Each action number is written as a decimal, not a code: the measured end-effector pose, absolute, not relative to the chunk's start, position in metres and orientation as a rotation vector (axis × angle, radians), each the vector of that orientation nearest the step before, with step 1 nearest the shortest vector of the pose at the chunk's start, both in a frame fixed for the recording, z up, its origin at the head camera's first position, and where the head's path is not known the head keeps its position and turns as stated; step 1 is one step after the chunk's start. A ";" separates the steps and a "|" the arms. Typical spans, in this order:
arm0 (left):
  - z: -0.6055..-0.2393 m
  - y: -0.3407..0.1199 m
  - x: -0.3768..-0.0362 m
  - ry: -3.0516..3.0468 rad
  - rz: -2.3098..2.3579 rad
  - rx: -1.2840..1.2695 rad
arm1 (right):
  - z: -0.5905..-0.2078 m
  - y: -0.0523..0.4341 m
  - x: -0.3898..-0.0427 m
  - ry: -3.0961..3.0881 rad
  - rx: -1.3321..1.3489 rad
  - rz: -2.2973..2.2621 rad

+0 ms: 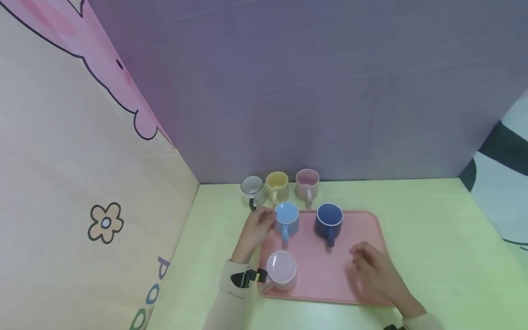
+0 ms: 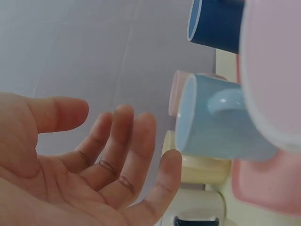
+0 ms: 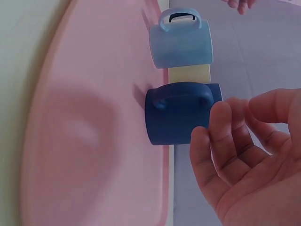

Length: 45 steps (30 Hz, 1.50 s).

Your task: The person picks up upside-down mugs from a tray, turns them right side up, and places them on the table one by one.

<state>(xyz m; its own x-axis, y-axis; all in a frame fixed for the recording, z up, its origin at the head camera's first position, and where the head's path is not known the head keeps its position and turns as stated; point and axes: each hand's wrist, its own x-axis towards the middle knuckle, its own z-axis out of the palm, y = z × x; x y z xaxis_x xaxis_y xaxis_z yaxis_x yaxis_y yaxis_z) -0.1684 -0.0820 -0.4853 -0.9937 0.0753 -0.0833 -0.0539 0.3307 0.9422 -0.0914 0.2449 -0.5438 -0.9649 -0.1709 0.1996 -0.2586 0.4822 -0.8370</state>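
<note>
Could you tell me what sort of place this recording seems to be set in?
Probably a staged tabletop booth, not a real kitchen: a pale green table is closed in by a plain purple backdrop and a cartoon-printed side panel, with coloured mugs by a pink plastic tray.

Light blue mug (image 1: 287,219) glossy ceramic; pink tray (image 1: 330,275) smooth matt plastic.

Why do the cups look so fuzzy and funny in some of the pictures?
In the head view, soft even light leaves only faint shadows and the small mugs look slightly hazy. In the left wrist view, the light blue mug sits very close, so it looks large and blurred. In the right wrist view, the pink tray is smeared out of focus, while the dark blue mug is sharper.
</note>
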 end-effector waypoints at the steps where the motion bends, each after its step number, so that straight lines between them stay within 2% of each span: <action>1: -0.487 -0.083 -0.167 2.467 1.753 0.013 | -0.543 0.244 -0.093 -2.638 0.384 1.491; 10: -0.508 -0.093 -0.156 2.399 1.763 -0.121 | -0.537 0.237 -0.110 -2.729 0.423 1.251; 20: -0.530 -0.095 -0.142 2.258 1.870 -0.160 | -0.545 0.235 -0.128 -2.791 0.489 0.952; 45: -0.552 -0.097 -0.116 2.277 1.825 -0.191 | -0.541 0.222 -0.145 -2.845 0.589 0.891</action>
